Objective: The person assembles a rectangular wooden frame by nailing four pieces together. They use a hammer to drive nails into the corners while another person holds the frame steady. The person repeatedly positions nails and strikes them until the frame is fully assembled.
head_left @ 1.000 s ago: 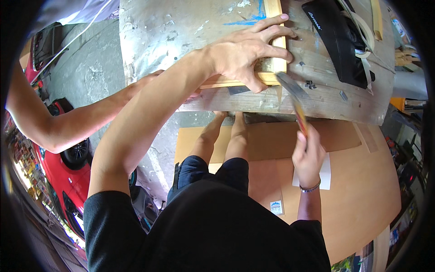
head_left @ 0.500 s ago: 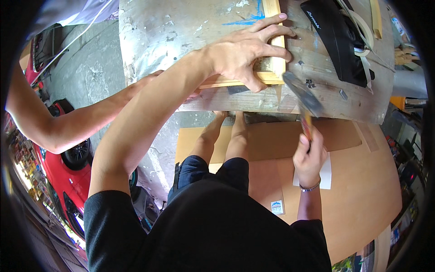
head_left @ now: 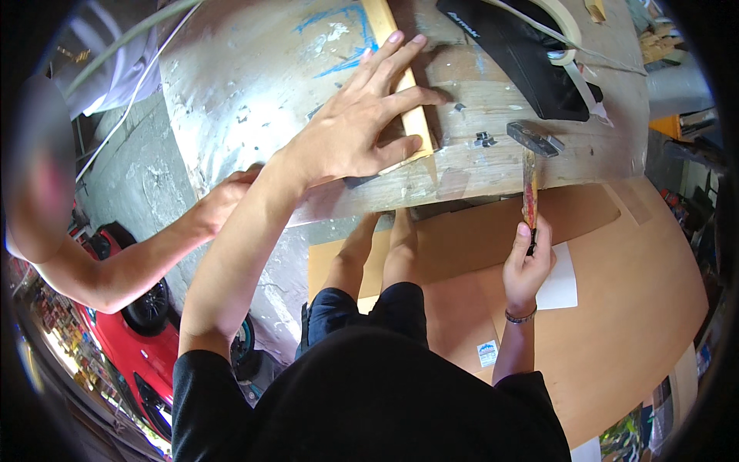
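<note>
My left hand [head_left: 346, 127] spans the corner of a light wooden frame [head_left: 416, 122] at the near edge of the table. Its fingers hook over one bar while the thumb presses by the corner. In my right hand [head_left: 530, 262] is a hammer [head_left: 530, 181], gripped low on its worn handle. The metal head is raised to the right of the frame, apart from it. From the left, another person's hand [head_left: 231, 194] reaches toward the frame's left part; my forearm hides its fingertips.
On the worn table [head_left: 239, 100] lie a black pouch [head_left: 512, 65], a tape roll [head_left: 573, 35] and small dark pieces [head_left: 485, 139]. Cardboard [head_left: 616, 308] spreads below the near edge, with a white sheet [head_left: 566, 277] on it. A red car [head_left: 131, 346] stands at lower left.
The hammer has swung away from the frame's corner, its head now upright and farther right. The view has shifted, so frame and left hand appear farther left. My left hand stays on the frame.
</note>
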`<state>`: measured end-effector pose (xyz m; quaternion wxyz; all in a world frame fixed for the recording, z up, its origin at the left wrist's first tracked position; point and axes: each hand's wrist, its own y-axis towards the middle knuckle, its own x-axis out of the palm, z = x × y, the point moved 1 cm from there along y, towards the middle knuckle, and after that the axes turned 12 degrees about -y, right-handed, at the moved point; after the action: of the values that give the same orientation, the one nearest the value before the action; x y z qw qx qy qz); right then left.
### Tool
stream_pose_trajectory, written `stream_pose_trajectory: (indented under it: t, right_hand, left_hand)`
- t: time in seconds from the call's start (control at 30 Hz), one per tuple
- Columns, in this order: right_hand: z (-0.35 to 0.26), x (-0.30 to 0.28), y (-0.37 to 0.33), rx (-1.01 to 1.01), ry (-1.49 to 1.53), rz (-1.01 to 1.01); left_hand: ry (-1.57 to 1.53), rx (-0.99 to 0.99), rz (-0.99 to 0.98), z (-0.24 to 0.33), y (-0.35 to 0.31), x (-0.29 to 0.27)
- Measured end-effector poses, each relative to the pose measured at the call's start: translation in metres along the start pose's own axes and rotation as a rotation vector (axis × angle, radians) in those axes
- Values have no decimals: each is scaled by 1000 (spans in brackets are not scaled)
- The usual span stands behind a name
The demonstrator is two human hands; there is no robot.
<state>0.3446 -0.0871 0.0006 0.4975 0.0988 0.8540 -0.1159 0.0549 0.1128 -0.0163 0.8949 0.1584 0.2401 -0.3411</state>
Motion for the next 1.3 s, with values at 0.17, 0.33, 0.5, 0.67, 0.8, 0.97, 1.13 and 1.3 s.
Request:
stream_pose_trajectory:
  t: [0.17, 0.33, 0.5, 0.67, 0.8, 0.97, 1.13, 1.3]
  right_hand:
    - [0, 3, -3, 24, 28, 23]
    - [2, 6, -8, 44, 95, 16]
    - [0, 6, -9, 16, 140, 17]
    - [-5, 3, -10, -11, 174, 39]
    - [-20, 6, -11, 165, 518, -91]
    - [-69, 16, -21, 327, 1105, -302]
    - [-88, 21, -20, 378, 1153, -486]
    - [-88, 26, -18, 371, 1111, -473]
  left_hand:
    - [29, -78, -27, 9, 4, -3]
    - [187, -118, 24, 30, 24, -11]
    - [370, -97, -151, 42, 68, 18]
    - [408, -81, -274, 26, 85, 22]
    - [-48, -64, 10, 60, 56, 3]
    - [-513, -242, 202, 113, -47, 41]
    - [-620, -391, 435, 123, -79, 81]
    - [-1030, -722, 650, 131, -81, 93]
